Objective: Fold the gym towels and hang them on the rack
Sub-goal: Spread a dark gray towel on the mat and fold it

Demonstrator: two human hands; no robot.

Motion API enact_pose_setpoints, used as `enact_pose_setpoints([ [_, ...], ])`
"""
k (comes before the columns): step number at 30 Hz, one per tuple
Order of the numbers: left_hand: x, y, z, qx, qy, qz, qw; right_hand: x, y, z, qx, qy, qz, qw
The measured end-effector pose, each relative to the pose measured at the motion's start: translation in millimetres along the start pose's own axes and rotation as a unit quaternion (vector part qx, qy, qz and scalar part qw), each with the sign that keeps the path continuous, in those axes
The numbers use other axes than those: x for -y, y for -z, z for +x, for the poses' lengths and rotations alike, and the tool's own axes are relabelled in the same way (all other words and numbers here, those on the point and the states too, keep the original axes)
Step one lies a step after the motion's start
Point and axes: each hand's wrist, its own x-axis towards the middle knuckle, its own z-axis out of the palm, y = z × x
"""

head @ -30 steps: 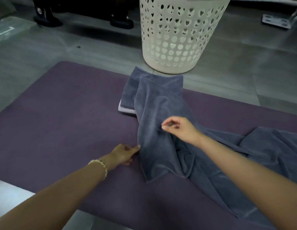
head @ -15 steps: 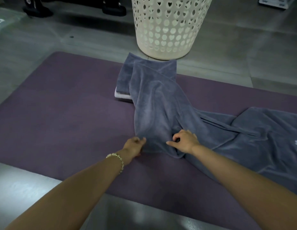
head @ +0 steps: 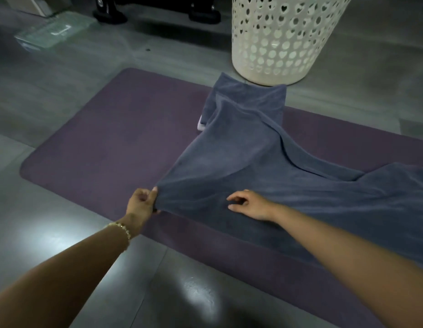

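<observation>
Grey-blue towel lies spread and rumpled across the purple mat, its far end draped over a folded stack whose white edge shows at the left. Left hand is closed, pinching the towel's near-left corner and drawing the cloth taut. Right hand rests on the towel near the front edge, fingers loosely curled, gripping nothing. A bead bracelet circles the left wrist. White perforated laundry basket stands on the grey floor just beyond the towel's far end.
</observation>
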Motion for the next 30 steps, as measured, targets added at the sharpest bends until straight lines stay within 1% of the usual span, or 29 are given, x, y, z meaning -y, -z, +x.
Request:
enact_pose_setpoints([
  [3,4.2,-5.2,-13.4,0.096,0.008,0.058,0.994,-20.0,4.6,-8.1,-0.021,0.003,-0.056,0.998],
  [4,4.7,-9.0,-16.4,0.111,0.015,0.073,0.991,-25.4,7.0,-11.2,-0.017,0.006,-0.077,0.997],
  [6,0.4,-18.8,-20.8,0.102,0.014,0.081,0.991,-33.8,12.8,-18.1,-0.011,0.002,-0.115,0.993],
  [8,-9.8,-30.6,-23.0,0.104,0.001,0.053,0.993,-38.2,21.3,-25.9,-0.017,-0.016,-0.125,0.992],
  [11,-31.8,-50.2,-27.7,0.138,-0.011,-0.008,0.990,-45.1,35.8,-37.0,-0.022,-0.050,-0.111,0.992],
  [14,-53.7,-82.5,-39.7,0.194,-0.018,-0.020,0.981,-54.5,52.4,-51.3,-0.044,-0.076,-0.102,0.991],
  [19,-108.3,-160.9,-84.5,0.286,-0.049,-0.057,0.955,-78.4,91.8,-89.8,-0.073,-0.142,-0.081,0.984],
  [23,-159.0,-231.8,-130.3,0.326,-0.058,-0.065,0.941,-118.3,128.5,-144.7,-0.121,-0.206,-0.047,0.970],
  [26,-191.3,-291.9,-181.0,0.395,-0.078,-0.066,0.913,-151.5,147.5,-200.2,-0.176,-0.249,0.007,0.952],
  [30,-218.2,-364.6,-258.9,0.483,-0.092,-0.064,0.869,-205.6,158.2,-271.7,-0.268,-0.303,0.077,0.911],
])
